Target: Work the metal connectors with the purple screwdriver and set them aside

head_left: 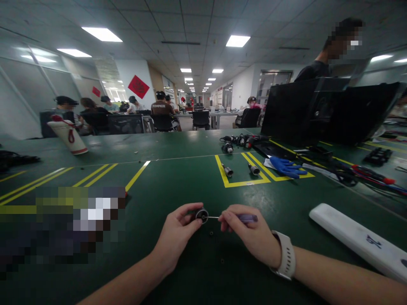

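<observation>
Between the thumb and fingers of my left hand point(181, 226) is a small round metal part point(201, 215), its open dark end turned to the right. My right hand point(246, 228) is closed around the purple handle of a screwdriver point(248, 218). The thin shaft points left, and its tip meets the inside of the round part. On the green table point(178, 182) below lie two tiny nut-like pieces, one point(211, 233) just under the hands and one point(222, 261) nearer me. A white watch sits on my right wrist.
Two metal cylindrical parts, one point(227, 170) left and one point(253, 170) right, lie within yellow tape. Behind them are cabled parts point(227, 146). A blue glove point(286, 166), black monitors point(289, 110) and a long white case point(356, 237) occupy the right; a paper cup point(70, 135) stands back left.
</observation>
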Demonstrator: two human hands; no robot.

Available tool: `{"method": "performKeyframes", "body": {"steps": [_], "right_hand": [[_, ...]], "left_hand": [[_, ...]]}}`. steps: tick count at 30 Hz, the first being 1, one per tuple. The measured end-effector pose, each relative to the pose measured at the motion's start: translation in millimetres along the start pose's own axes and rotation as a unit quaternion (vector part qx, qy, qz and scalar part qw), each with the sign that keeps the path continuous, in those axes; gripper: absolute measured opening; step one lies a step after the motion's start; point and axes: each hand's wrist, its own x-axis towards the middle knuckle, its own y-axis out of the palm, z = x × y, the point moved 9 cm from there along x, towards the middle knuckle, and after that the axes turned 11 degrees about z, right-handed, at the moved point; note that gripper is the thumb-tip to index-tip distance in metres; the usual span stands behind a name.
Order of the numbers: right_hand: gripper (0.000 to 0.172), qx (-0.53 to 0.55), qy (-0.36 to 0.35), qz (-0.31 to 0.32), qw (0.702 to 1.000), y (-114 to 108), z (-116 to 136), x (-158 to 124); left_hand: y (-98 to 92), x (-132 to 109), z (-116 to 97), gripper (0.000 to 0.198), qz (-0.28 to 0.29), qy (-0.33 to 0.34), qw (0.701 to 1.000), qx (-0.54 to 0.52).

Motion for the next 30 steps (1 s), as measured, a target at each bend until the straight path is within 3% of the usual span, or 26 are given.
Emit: {"method": "performKeyframes", "body": {"steps": [4,8,13,23,30], "right_hand": [[0.024,-0.139,-0.073,0.014,0.988,11,23,-4],[0.019,-0.185,-0.102,0.030,0.977,21,29,-8],[0.016,-0.204,-0.116,0.046,0.971,27,32,-9],[0.015,-0.258,-0.165,0.045,0.951,34,45,-14],[0.022,-0.203,-0.144,0.009,0.968,24,43,-12]], "left_hand": [[1.0,-1,-3,0.031,-0.009,0.020,1.000,-0.005],[1.0,-2,-5,0.026,-0.029,0.032,0.999,-0.021],[-1.8,-3,-6,0.019,-0.058,0.038,0.997,-0.040],[-1.7,-1,-5,0.021,-0.061,0.048,0.996,-0.033],[-2.2,-1,0,0.020,-0.052,0.019,0.998,-0.022]]}}
